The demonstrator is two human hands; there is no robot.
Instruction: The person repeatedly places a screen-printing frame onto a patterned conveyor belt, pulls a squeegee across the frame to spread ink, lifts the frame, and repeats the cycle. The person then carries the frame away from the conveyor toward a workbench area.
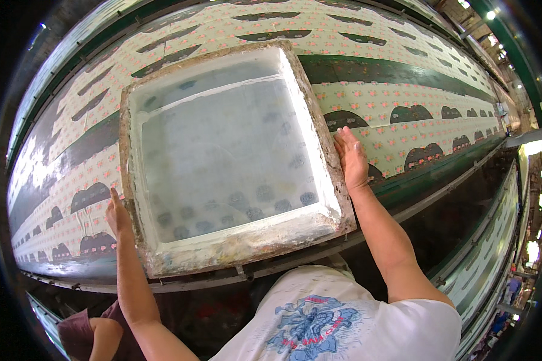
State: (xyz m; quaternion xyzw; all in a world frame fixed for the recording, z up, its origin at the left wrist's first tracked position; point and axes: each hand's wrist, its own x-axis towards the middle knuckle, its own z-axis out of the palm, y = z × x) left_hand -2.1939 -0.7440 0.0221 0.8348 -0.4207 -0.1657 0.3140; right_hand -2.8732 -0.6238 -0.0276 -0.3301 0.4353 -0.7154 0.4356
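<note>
A large screen printing frame (pixel 247 253) spans the middle of the view, its wooden rim crusted with white and brown residue. Its pale mesh (pixel 223 150) is translucent, with dark rounded shapes showing along the near and right sides. My left hand (pixel 118 213) holds the frame's left side, its fingers partly hidden by the rim. On the right side, my right hand (pixel 351 159) presses against the outer edge with fingers fairly straight, so the frame is held between both hands. Beneath it lies cream fabric (pixel 367 132) printed with small red flowers and cut by dark scalloped shapes.
A long dark green printing table (pixel 403 72) carries the fabric, with a metal rail (pixel 427 201) along its near edge. Another person's maroon sleeve (pixel 78 331) shows at lower left. More long tables (pixel 482 259) stand at right.
</note>
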